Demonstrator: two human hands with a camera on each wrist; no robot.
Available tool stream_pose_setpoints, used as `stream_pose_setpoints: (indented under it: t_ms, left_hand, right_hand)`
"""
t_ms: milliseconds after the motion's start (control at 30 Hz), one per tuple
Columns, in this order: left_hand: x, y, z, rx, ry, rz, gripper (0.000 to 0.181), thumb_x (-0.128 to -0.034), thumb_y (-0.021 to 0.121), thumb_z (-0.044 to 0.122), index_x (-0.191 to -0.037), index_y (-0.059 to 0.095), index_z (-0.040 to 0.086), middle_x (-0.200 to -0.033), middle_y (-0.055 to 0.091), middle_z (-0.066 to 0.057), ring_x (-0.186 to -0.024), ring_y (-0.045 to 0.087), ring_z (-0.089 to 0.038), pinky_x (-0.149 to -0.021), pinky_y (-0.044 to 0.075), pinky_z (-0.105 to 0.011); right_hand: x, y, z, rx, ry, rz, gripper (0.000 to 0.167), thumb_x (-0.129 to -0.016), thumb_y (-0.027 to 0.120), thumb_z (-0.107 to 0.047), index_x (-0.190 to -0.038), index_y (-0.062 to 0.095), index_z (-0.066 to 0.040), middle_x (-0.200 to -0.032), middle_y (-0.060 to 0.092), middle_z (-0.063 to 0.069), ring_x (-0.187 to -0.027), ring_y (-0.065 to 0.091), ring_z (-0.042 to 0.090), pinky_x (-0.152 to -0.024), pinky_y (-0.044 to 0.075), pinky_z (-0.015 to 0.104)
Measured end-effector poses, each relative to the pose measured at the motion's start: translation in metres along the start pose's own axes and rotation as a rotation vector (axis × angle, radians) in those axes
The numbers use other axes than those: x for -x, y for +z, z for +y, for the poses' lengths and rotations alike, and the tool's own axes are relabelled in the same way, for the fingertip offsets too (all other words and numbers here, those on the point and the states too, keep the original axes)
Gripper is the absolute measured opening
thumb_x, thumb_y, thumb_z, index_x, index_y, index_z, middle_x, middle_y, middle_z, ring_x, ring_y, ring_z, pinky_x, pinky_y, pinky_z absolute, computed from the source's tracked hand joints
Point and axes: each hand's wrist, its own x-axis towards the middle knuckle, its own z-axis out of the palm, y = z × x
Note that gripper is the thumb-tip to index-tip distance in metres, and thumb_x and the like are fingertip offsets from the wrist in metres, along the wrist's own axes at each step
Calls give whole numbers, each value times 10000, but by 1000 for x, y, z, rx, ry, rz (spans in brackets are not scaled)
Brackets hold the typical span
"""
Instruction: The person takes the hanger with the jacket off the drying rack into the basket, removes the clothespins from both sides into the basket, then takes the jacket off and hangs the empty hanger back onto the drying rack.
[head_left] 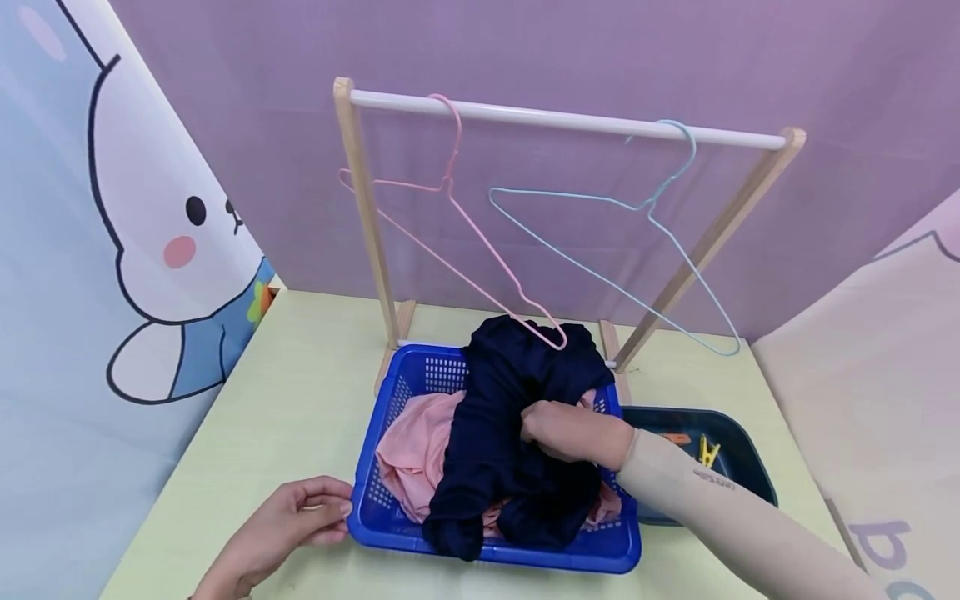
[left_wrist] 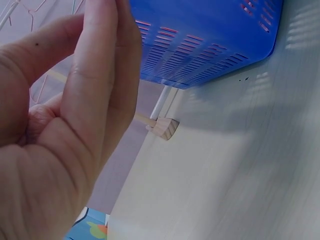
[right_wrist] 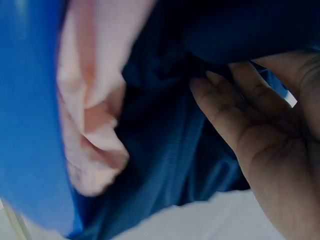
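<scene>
A dark navy garment (head_left: 487, 433) lies heaped in a blue plastic basket (head_left: 365, 475), its upper end draped over the far rim. My right hand (head_left: 573, 429) reaches down onto its middle and grips the cloth with bent fingers. In the right wrist view, fingertips (right_wrist: 202, 90) of that hand meet the navy folds. Pink cloth (head_left: 420, 442) lies beneath the garment, showing mostly at the left. My left hand (head_left: 288, 521) is beside the basket's near left corner, its loosely bent fingertips touching the outer side; the left wrist view cuts the tips off.
Behind the basket stands a wooden rack with a white bar (head_left: 555, 118). A pink hanger (head_left: 480, 233) and a light blue hanger (head_left: 600, 267) hang from it, the pink one reaching down over the garment. A dark green tray (head_left: 738, 429) with clothes pegs (head_left: 707, 451) sits right, partly behind my forearm.
</scene>
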Motion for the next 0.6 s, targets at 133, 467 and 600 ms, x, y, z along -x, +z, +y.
stream_pose_setpoints:
  t_ms: [133, 467, 600]
  left_hand:
    - [-1, 1, 0, 4, -10, 7, 314, -974, 661, 113, -1171, 586, -120, -1021, 678, -157, -880, 692, -230, -815, 588, -409]
    - [-6, -2, 12, -73, -4, 4, 392, -969, 672, 127, -1224, 556, -147, -1054, 674, -165, -924, 692, -287, -804, 593, -420]
    - [-15, -1, 24, -140, 12, 34, 461, -977, 666, 153, -1285, 518, -157, -1072, 667, -162, -944, 686, -309, -774, 601, -446]
  right_hand:
    - [-5, 8, 8, -18, -22, -30, 262, -733, 680, 92, -642, 610, -144, -690, 582, -23, -675, 594, 101, -589, 458, 149]
    - [-4, 5, 5, 0, 2, -89, 234, -779, 682, 86, -697, 658, -133, -731, 582, -9, -716, 606, 133, -630, 495, 178]
    - [-2, 4, 2, 5, 16, -91, 234, -785, 676, 80, -704, 664, -139, -731, 567, -19, -701, 594, 122, -618, 482, 169]
